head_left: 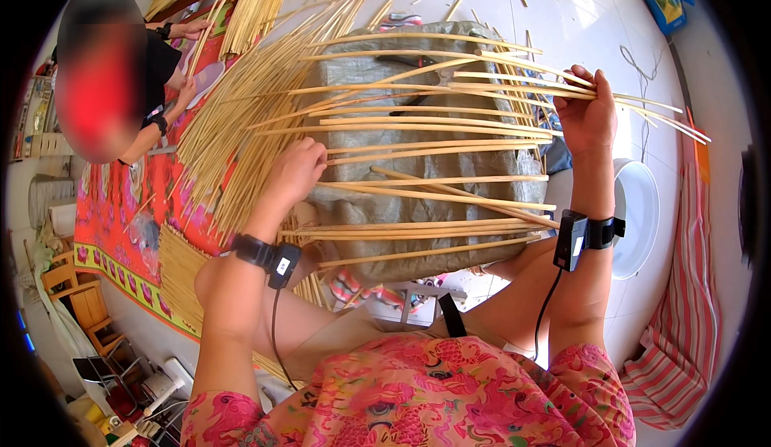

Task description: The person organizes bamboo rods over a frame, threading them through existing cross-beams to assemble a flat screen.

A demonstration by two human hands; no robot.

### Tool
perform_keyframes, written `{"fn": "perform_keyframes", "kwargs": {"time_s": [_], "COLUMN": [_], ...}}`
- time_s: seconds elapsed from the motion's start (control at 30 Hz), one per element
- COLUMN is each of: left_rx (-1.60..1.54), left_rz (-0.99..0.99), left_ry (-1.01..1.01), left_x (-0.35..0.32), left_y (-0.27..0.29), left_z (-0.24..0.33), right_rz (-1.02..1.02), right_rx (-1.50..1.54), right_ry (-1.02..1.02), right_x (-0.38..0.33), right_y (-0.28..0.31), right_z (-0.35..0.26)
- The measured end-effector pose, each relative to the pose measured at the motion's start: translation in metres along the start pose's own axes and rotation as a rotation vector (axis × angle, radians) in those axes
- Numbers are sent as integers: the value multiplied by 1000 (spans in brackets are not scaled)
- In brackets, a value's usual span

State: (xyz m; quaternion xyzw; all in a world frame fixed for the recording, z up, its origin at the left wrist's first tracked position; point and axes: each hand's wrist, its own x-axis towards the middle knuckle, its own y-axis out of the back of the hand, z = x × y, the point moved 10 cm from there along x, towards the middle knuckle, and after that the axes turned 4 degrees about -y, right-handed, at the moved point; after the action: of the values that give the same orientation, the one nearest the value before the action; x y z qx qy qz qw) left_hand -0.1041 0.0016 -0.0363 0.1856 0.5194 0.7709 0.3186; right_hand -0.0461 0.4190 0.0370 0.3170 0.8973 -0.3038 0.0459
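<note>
1. Right hand (588,114): fingers pinching several thin sticks (536,69), beyond grey cover's (385,267) right edge.
2. Left hand (295,172): fingers curled at cover's left edge; can't tell if gripping.
3. Loose sticks (434,182) lie crosswise on cover, gaps between.
4. Stick pile (233,126) crowds left; white tub (642,222) right.

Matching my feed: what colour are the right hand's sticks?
The sticks are pale straw-yellow; head view.
</note>
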Motion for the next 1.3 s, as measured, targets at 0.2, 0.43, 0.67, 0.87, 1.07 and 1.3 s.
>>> {"fn": "perform_keyframes", "kwargs": {"time_s": [0.2,0.43,0.67,0.87,1.07,1.3], "left_rx": [-550,-999,-1092,-1344,-1604,-1497], "left_rz": [-258,-435,-503,-515,-309,-214], "left_ry": [104,202,368,439,389,330], "left_x": [-3,-8,-14,-16,-4,6], "left_y": [-29,-55,-44,-41,-30,-22], "left_z": [4,14,21,29,20,20], "right_rz": [-23,-27,-21,37,239,294], "right_rx": [18,22,19,39,54,62], "right_ry": [-5,0,8,99,243,304], "right_x": [2,2,1,2,2,-1], "right_y": [-1,-1,0,9,41,50], "right_z": [3,2,0,-11,-31,-39]}}
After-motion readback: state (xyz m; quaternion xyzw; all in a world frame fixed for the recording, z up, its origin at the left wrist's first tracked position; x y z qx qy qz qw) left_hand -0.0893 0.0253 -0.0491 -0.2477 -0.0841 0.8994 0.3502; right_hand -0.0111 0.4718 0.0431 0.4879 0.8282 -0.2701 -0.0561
